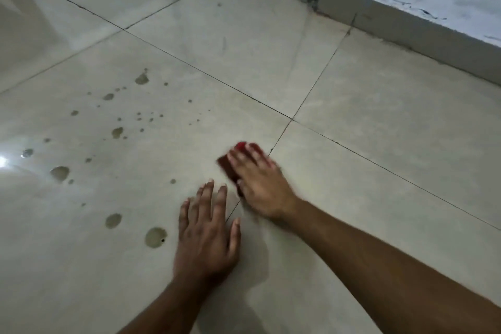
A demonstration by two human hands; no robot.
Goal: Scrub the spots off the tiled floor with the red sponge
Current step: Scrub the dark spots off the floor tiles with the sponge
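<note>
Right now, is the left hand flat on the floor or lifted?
Flat: the left hand lies palm down, fingers spread, on the tiled floor.

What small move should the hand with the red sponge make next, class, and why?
Probably slide the red sponge leftward, past the left hand braced flat on the floor. The right hand presses it near a grout line, where no spots show, while the spots lie scattered on the tile to the left.

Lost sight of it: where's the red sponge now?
In the head view, the red sponge lies under the right hand, beside a grout line, just beyond the left hand.
</note>
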